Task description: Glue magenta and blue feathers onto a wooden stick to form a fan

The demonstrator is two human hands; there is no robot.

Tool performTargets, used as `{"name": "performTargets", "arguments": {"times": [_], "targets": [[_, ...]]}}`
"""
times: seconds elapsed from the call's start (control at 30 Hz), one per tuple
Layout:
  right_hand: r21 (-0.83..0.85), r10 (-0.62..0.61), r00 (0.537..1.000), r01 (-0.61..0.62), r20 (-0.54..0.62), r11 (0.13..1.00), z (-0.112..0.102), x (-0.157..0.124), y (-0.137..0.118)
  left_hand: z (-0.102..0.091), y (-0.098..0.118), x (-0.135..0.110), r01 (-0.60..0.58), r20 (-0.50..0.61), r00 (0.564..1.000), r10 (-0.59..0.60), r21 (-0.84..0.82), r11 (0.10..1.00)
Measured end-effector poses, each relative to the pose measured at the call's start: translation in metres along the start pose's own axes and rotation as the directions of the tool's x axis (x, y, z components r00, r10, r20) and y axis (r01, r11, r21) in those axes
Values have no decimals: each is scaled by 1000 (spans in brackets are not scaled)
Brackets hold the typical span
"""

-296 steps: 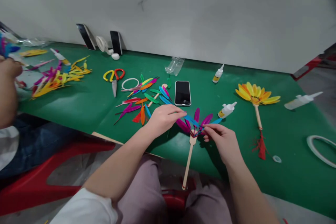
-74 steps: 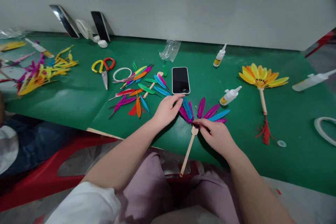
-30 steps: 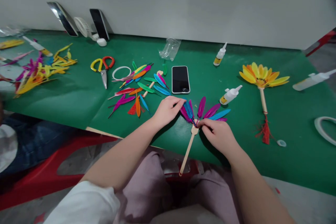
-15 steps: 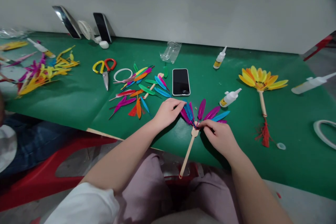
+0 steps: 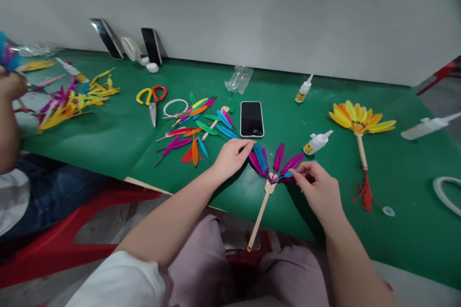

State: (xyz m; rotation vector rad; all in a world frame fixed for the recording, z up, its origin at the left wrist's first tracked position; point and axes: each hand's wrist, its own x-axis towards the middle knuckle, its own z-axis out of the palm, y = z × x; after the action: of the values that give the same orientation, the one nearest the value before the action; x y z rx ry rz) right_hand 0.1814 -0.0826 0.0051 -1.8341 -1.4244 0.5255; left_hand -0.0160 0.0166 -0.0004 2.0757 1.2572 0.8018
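A wooden fan handle (image 5: 259, 220) lies over the table's front edge, with purple feathers (image 5: 278, 156) and blue ones fanned out from its round head. My left hand (image 5: 233, 157) is closed at the left side of the fan, finger and thumb pinching the tip of a blue feather (image 5: 260, 156). On the right side, my right hand (image 5: 317, 187) pinches a blue feather (image 5: 289, 173) whose lower end lies by the fan head. The fingers partly cover that feather.
A phone (image 5: 251, 119) lies behind the fan, a glue bottle (image 5: 317, 142) to its right. Loose feathers (image 5: 194, 129) and scissors (image 5: 151, 103) are on the left. A yellow feather fan (image 5: 361, 117) lies at right. Another person's hand (image 5: 12, 85) holds blue and purple feathers at far left.
My right hand has shifted from the fan head outward to the right, along the blue feather. My left hand keeps its place. Another person's hand with feathers has come into view at left.
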Motion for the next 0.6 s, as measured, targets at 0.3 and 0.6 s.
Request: {"name": "performTargets", "arguments": {"times": [0.3,0.6], "targets": [[144,135,983,-153,123,978,-1,2,4,-5,-5,0,-60,-75,995,64,48,997],[171,111,965,-154,237,973,2,1,7,-16,-21,3,-93,-151,981,121,181,979]]}}
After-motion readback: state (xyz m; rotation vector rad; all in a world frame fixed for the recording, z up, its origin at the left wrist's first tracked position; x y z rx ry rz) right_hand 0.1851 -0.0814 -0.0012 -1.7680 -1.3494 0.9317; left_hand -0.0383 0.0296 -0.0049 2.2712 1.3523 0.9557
